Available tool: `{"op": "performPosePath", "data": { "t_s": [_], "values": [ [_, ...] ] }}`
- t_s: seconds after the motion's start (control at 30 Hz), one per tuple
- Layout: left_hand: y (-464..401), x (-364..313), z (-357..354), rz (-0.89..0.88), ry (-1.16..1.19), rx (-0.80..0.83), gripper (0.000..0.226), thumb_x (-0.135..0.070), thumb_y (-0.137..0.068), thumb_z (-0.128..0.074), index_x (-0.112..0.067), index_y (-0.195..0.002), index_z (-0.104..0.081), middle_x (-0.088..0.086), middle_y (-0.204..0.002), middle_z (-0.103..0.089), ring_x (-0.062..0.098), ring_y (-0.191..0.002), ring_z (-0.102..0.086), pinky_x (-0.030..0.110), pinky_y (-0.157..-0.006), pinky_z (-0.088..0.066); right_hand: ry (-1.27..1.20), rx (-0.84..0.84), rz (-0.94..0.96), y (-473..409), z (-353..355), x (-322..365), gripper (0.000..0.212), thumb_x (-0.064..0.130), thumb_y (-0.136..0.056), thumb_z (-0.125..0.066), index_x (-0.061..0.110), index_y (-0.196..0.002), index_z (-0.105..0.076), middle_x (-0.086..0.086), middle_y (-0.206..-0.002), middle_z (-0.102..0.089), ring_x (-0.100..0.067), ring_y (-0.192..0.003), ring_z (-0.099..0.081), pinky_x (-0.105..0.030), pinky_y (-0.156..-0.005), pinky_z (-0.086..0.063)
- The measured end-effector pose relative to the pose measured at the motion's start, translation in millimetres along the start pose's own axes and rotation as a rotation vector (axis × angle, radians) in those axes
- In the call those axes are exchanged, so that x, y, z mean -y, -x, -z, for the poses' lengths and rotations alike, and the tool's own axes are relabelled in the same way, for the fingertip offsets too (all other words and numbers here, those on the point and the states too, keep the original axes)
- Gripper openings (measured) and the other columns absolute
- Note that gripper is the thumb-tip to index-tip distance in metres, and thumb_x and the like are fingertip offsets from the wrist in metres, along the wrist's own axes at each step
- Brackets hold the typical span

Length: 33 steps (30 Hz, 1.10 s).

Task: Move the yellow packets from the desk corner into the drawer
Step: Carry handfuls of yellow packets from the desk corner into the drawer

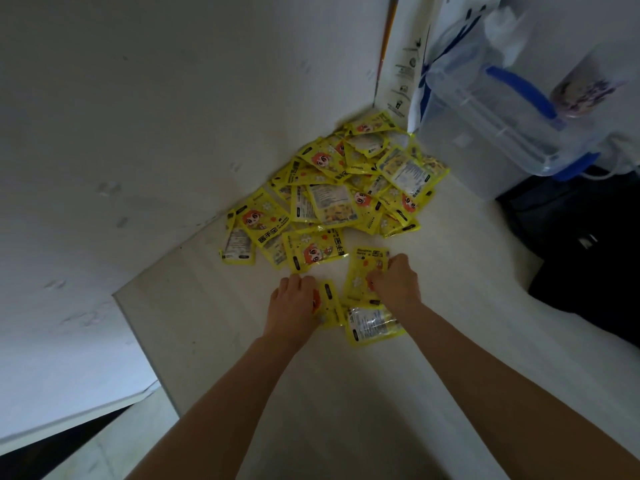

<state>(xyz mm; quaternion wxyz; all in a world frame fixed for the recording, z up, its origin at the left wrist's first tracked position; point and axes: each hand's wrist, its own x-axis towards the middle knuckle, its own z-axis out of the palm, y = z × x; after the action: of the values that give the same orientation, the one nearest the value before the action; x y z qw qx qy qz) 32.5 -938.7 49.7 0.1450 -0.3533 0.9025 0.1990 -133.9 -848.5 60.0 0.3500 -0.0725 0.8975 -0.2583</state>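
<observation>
A heap of several yellow packets (343, 188) with red cartoon faces fills the far corner of the white desk (346, 393), against the wall. A few packets lie apart from the heap, closer to me. My left hand (294, 306) rests palm down on one packet (329, 303), fingers curled over its edge. My right hand (394, 282) presses on another packet (363, 271), fingers bent over it. A third packet (374, 323) lies face down just under my right wrist. No drawer is in view.
A clear plastic box with blue handles (502, 109) stands at the right of the heap. A white bag with blue print (443, 57) leans behind it. A black object (588, 244) lies at the desk's right. The desk's left edge (138, 341) drops beside the wall.
</observation>
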Motion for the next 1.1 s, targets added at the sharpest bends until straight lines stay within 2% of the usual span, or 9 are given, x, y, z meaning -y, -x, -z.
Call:
{"op": "performPosePath", "data": {
  "t_s": [0.1, 0.2, 0.33, 0.43, 0.53, 0.6, 0.7, 0.83, 1.1],
  "values": [
    [-1.4, -0.3, 4.2, 0.037, 0.032, 0.053, 0.059, -0.034, -0.079, -0.073, -0.016, -0.128, -0.046, 0.006, -0.126, -0.044, 0.027, -0.115, -0.047, 0.036, -0.097, -0.04, -0.131, -0.006, 0.069, -4.8, 11.9, -6.8, 0.028, 0.022, -0.085, -0.06, 0.014, -0.106, -0.044, -0.014, -0.1, -0.063, -0.031, -0.084, -0.064, -0.048, -0.075, -0.057],
    [-2.2, 2.9, 11.0, 0.047, 0.038, 0.074, 0.03, -0.026, -0.087, -0.063, -0.011, -0.112, -0.054, 0.008, -0.115, -0.044, 0.031, -0.097, -0.058, 0.036, -0.079, -0.045, -0.16, 0.038, 0.136, -7.4, 28.0, -12.0, 0.032, 0.022, -0.091, -0.058, 0.012, -0.119, -0.046, -0.01, -0.103, -0.061, -0.027, -0.086, -0.061, -0.035, -0.072, -0.051],
    [-6.0, 9.4, 19.8, 0.027, 0.114, 0.137, 0.018, -0.027, -0.088, -0.062, -0.015, -0.097, -0.051, 0.009, -0.103, -0.056, 0.03, -0.093, -0.059, 0.037, -0.073, -0.047, -0.095, 0.129, 0.186, -10.7, 49.2, -24.5, 0.033, 0.022, -0.091, -0.054, 0.014, -0.123, -0.049, -0.008, -0.108, -0.061, -0.025, -0.091, -0.06, -0.032, -0.072, -0.046],
    [-14.7, 9.6, 35.0, 0.045, 0.163, 0.131, 0.024, -0.031, -0.086, -0.064, -0.018, -0.102, -0.053, 0.009, -0.098, -0.064, 0.03, -0.089, -0.062, 0.039, -0.072, -0.052, -0.014, 0.251, 0.219, -9.2, 60.3, -36.3, 0.028, 0.025, -0.09, -0.057, 0.019, -0.117, -0.052, -0.009, -0.105, -0.066, -0.028, -0.091, -0.065, -0.035, -0.071, -0.05],
    [-33.3, 3.5, 53.8, -0.019, 0.168, 0.082, 0.034, -0.024, -0.09, -0.062, -0.014, -0.122, -0.056, 0.008, -0.094, -0.061, 0.031, -0.092, -0.061, 0.036, -0.066, -0.048, 0.226, 0.379, 0.38, 0.8, 67.2, -43.5, 0.027, 0.032, -0.091, -0.059, 0.021, -0.116, -0.053, 0.0, -0.099, -0.063, -0.018, -0.088, -0.063, -0.019, -0.064, -0.045],
    [-51.2, -0.4, 62.3, -0.052, 0.158, 0.066, 0.023, -0.021, -0.092, -0.06, -0.008, -0.11, -0.059, 0.005, -0.087, -0.054, 0.031, -0.091, -0.06, 0.031, -0.062, -0.041, 0.38, 0.452, 0.518, 6.2, 65.8, -46.8, 0.022, 0.036, -0.092, -0.056, 0.021, -0.109, -0.053, 0.002, -0.093, -0.062, -0.017, -0.082, -0.061, -0.023, -0.065, -0.045],
    [-76.6, -3.1, 64.6, -0.102, 0.064, 0.038, 0.015, -0.024, -0.092, -0.058, -0.01, -0.096, -0.054, 0.008, -0.096, -0.052, 0.032, -0.103, -0.055, 0.037, -0.072, -0.046, 0.491, 0.549, 0.682, 9.3, 56.5, -47.3, 0.022, 0.031, -0.091, -0.059, 0.016, -0.107, -0.057, -0.001, -0.101, -0.062, -0.017, -0.091, -0.058, -0.03, -0.078, -0.046],
    [-94.3, -6.6, 56.5, -0.164, -0.118, 0.012, 0.036, -0.027, -0.091, -0.061, -0.006, -0.119, -0.056, 0.011, -0.136, -0.042, 0.033, -0.129, -0.033, 0.044, -0.102, -0.041, 0.628, 0.479, 0.862, 8.0, 39.7, -44.3, 0.027, 0.031, -0.086, -0.063, 0.017, -0.109, -0.062, -0.003, -0.109, -0.054, -0.02, -0.101, -0.049, -0.03, -0.086, -0.042],
    [-84.7, -5.8, 32.0, -0.102, -0.106, -0.074, 0.049, -0.031, -0.093, -0.055, -0.011, -0.137, -0.046, 0.006, -0.151, -0.039, 0.026, -0.144, -0.022, 0.044, -0.114, -0.027, 0.731, 0.216, 0.996, 2.1, 22.3, -51.3, 0.027, 0.032, -0.077, -0.066, 0.019, -0.101, -0.065, -0.004, -0.115, -0.058, -0.027, -0.101, -0.055, -0.038, -0.081, -0.049]
  ]
}}
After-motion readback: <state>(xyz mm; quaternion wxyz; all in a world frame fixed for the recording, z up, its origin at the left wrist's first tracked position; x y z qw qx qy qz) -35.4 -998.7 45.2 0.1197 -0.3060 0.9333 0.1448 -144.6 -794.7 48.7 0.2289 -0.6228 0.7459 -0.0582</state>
